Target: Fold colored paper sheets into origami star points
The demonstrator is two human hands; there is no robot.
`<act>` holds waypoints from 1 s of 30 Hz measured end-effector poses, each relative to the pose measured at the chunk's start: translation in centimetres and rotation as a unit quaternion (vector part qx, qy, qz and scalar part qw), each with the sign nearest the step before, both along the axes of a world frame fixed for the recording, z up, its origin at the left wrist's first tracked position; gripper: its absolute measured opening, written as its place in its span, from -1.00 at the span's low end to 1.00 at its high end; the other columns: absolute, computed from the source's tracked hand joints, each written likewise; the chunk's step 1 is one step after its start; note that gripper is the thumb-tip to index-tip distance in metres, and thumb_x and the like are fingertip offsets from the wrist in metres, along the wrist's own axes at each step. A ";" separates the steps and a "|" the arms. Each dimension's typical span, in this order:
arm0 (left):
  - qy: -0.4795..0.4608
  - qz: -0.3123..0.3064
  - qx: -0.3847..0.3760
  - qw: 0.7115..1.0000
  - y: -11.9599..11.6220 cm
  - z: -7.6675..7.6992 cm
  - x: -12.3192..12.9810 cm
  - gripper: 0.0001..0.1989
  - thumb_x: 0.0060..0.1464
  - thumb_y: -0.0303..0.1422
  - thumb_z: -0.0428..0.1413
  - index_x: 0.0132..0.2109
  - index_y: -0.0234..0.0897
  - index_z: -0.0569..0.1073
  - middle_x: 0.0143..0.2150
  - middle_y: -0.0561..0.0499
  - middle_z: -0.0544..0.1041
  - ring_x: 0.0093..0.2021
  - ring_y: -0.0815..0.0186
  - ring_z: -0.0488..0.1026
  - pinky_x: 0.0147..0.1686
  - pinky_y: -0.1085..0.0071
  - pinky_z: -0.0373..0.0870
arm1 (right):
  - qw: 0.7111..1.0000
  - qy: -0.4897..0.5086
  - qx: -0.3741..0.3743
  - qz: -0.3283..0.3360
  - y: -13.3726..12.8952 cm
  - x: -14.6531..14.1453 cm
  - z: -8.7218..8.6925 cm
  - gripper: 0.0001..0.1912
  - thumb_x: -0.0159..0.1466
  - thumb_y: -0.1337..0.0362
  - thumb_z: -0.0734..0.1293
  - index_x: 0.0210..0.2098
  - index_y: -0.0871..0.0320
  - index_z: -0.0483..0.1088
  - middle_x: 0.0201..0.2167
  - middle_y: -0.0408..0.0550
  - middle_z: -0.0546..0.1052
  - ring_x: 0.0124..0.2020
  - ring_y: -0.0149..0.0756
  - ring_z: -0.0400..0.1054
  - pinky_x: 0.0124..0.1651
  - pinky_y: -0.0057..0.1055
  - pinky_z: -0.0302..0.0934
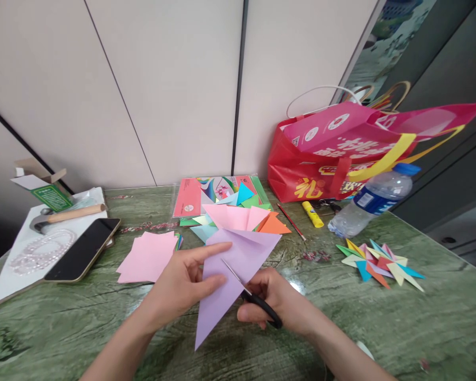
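Lavender paper [218, 312], folded to a pointed shape, is pinched between the thumb and fingers of my left hand [182, 278]. My right hand [275, 296] grips black-handled scissors [262, 307] from the right. One scissor blade lies across the face of the paper, with its tip near my left thumb; the other blade is hidden behind the sheet. Just beyond the paper lie folded pink paper pieces [236, 218] and orange ones [273, 223]. Left of my left hand sits a stack of pink paper squares [146, 258], other colours showing at its edge.
At left are a phone [85, 248], a hammer [75, 213], a beaded string [39, 251] and an open green box [49, 193]. Behind stands a red bag [293, 169]. To the right are a bottle [371, 203], a glue stick [312, 214], a pencil [291, 221] and colourful folded stars [381, 262].
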State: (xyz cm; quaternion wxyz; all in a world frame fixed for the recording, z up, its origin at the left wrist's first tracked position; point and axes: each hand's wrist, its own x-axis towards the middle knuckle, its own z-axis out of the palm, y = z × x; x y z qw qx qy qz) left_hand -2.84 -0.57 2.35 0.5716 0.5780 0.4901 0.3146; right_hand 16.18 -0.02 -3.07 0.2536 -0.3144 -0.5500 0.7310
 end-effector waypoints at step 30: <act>-0.021 -0.012 0.047 0.999 -0.1 -0.5 -0.1 -0.64 0.04 -0.28 0.11 0.01 -0.19 0.44 -0.28 0.01 0.44 -0.40 0.39 0.28 -0.47 0.50 0.26 | 0.993 0.106 -0.006 0.050 0.3 0.0 -0.1 -0.49 -0.06 0.14 0.49 -0.12 0.12 0.41 -0.29 -0.13 0.52 -0.26 -0.29 0.37 -0.12 -0.36 0.21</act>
